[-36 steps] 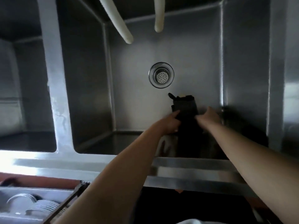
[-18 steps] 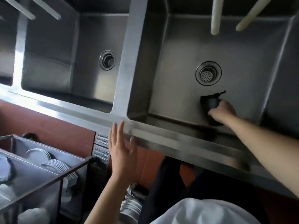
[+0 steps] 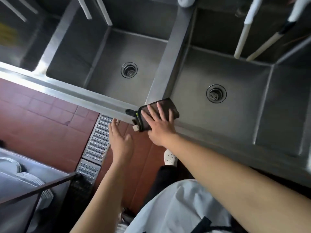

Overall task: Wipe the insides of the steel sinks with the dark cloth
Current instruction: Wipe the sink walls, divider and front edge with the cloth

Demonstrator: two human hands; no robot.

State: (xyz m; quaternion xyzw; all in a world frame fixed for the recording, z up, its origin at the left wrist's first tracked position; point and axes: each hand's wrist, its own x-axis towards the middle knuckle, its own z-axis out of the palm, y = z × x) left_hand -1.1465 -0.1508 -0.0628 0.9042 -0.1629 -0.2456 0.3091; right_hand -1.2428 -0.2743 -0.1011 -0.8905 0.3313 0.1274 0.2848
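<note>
Plates (image 3: 25,178) sit in a rack at the near left. Left hand (image 3: 120,140) hovers over the red floor (image 3: 42,118), fingers straight and apart, holding nothing. Right hand (image 3: 159,125) presses flat, fingers spread, on the dark cloth (image 3: 165,106), which lies on the front rim where the divider (image 3: 170,52) meets it, between the middle sink (image 3: 101,52) and right sink (image 3: 235,115).

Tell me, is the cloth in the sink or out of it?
Out: the cloth lies on the sink's front rim at the divider corner, pressed flat under the right hand.
</note>
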